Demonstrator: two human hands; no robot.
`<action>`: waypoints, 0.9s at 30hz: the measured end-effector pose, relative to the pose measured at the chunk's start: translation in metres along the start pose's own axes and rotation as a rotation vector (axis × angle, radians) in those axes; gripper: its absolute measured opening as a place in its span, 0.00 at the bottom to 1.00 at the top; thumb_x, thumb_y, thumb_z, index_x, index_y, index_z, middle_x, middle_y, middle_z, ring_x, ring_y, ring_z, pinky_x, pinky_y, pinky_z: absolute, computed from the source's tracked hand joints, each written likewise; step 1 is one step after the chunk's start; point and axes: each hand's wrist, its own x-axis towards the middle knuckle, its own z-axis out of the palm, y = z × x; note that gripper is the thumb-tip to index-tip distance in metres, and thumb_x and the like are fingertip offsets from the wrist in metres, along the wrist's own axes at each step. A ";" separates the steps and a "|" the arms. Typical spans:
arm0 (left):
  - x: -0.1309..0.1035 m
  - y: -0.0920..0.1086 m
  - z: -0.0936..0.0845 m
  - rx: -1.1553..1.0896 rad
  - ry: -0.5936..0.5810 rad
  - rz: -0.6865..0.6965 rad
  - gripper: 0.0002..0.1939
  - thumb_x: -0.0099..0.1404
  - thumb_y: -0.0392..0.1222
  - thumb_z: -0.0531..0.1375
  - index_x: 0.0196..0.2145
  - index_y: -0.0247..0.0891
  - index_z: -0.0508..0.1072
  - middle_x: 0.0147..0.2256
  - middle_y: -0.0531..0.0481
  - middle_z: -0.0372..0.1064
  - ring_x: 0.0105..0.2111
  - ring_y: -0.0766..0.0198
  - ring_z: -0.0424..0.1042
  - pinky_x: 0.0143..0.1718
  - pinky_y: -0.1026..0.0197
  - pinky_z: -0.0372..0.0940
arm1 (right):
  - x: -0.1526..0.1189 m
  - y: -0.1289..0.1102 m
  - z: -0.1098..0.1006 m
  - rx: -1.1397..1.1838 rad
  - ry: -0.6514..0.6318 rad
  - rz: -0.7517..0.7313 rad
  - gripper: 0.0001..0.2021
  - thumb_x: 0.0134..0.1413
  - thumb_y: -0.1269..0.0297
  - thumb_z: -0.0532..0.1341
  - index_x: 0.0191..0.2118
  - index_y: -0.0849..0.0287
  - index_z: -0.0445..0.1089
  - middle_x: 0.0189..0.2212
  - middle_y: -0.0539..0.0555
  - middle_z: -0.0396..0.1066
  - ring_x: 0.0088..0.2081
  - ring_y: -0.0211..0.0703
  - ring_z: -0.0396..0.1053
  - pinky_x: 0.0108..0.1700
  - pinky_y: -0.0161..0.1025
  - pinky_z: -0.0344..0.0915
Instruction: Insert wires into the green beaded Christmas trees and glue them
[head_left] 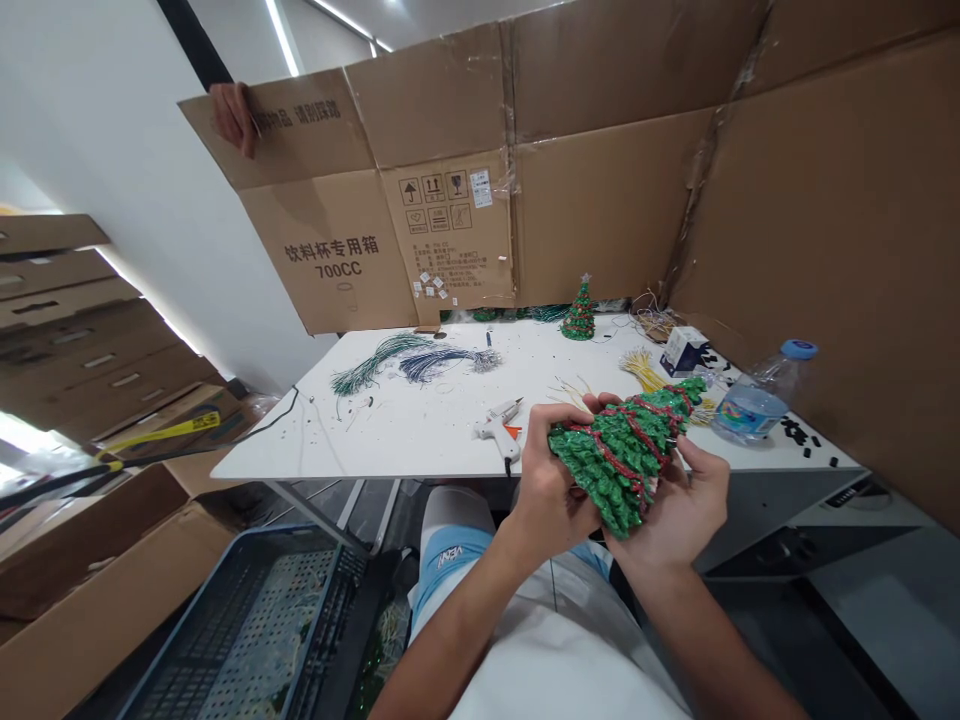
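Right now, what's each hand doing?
Left hand: closed on the green tree, at its wide base.
Right hand: closed on the same tree, supporting its side.

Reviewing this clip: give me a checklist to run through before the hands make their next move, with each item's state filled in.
1. Decorated tree supported by left hand and right hand: ok.
2. Glue gun set down, out of both hands: ok.
3. Glue gun's heat known: cannot tell; nothing visible shows it.
4. Bottle closed by its blue cap: ok.
5. Table free of loose bits: not ok; small scraps lie scattered beside the green wire bundle.
6. Underside of the held tree sound: cannot tell; it is hidden from view.
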 end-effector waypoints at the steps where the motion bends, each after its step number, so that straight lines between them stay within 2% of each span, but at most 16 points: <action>1: 0.000 0.001 0.000 -0.008 -0.004 -0.014 0.08 0.66 0.35 0.67 0.41 0.40 0.72 0.57 0.42 0.60 0.51 0.54 0.72 0.51 0.52 0.75 | 0.000 0.000 0.000 -0.009 -0.003 -0.005 0.20 0.57 0.49 0.62 0.43 0.57 0.84 0.45 0.59 0.86 0.51 0.62 0.84 0.52 0.58 0.82; 4: 0.001 0.005 0.000 -0.054 0.001 -0.058 0.13 0.68 0.39 0.69 0.47 0.41 0.71 0.57 0.42 0.60 0.52 0.52 0.73 0.53 0.49 0.76 | -0.002 -0.001 0.002 -0.018 -0.011 -0.023 0.20 0.57 0.49 0.62 0.44 0.56 0.84 0.44 0.58 0.86 0.49 0.61 0.84 0.53 0.60 0.81; 7: 0.004 0.008 0.001 -0.105 0.039 -0.067 0.17 0.72 0.47 0.68 0.53 0.44 0.69 0.55 0.42 0.61 0.54 0.49 0.74 0.54 0.46 0.77 | -0.004 -0.001 0.004 -0.019 -0.018 -0.051 0.19 0.57 0.49 0.62 0.44 0.55 0.83 0.43 0.57 0.86 0.49 0.61 0.84 0.56 0.60 0.79; 11: 0.005 0.009 0.000 -0.082 0.039 -0.068 0.20 0.73 0.52 0.69 0.54 0.43 0.69 0.55 0.43 0.61 0.51 0.52 0.73 0.51 0.49 0.76 | -0.007 0.000 0.006 -0.015 -0.012 -0.091 0.18 0.58 0.50 0.63 0.46 0.54 0.83 0.45 0.56 0.86 0.52 0.60 0.83 0.60 0.61 0.77; 14: 0.004 0.007 -0.001 -0.068 0.032 -0.045 0.17 0.72 0.49 0.69 0.50 0.42 0.69 0.55 0.43 0.61 0.48 0.55 0.72 0.47 0.53 0.75 | -0.009 -0.001 0.008 -0.015 0.010 -0.103 0.19 0.58 0.50 0.63 0.47 0.54 0.83 0.46 0.55 0.86 0.54 0.59 0.82 0.63 0.61 0.75; 18: 0.002 0.001 -0.001 -0.064 0.017 0.021 0.09 0.68 0.38 0.68 0.42 0.40 0.71 0.56 0.43 0.60 0.53 0.52 0.72 0.53 0.51 0.75 | -0.008 -0.003 0.009 -0.049 0.033 -0.055 0.21 0.58 0.47 0.63 0.46 0.57 0.83 0.43 0.57 0.87 0.51 0.59 0.83 0.62 0.60 0.76; 21: 0.002 -0.001 0.000 0.003 -0.029 0.017 0.06 0.65 0.30 0.65 0.36 0.39 0.73 0.56 0.42 0.61 0.58 0.48 0.71 0.56 0.48 0.75 | -0.001 -0.004 0.007 -0.025 0.091 0.037 0.18 0.58 0.49 0.64 0.43 0.56 0.83 0.40 0.55 0.87 0.46 0.56 0.84 0.59 0.57 0.78; 24: 0.003 0.001 -0.001 0.081 -0.056 -0.027 0.07 0.67 0.28 0.64 0.34 0.38 0.76 0.57 0.39 0.63 0.61 0.46 0.72 0.60 0.43 0.75 | 0.008 -0.003 0.001 0.044 0.104 0.132 0.14 0.57 0.52 0.67 0.42 0.56 0.82 0.38 0.53 0.87 0.41 0.53 0.85 0.57 0.53 0.80; 27: 0.004 0.003 -0.003 0.121 -0.075 -0.057 0.05 0.69 0.31 0.65 0.36 0.38 0.77 0.57 0.36 0.66 0.61 0.44 0.72 0.60 0.40 0.75 | 0.017 -0.002 -0.009 0.088 0.088 0.211 0.13 0.55 0.54 0.70 0.42 0.57 0.81 0.35 0.51 0.86 0.37 0.51 0.84 0.51 0.49 0.82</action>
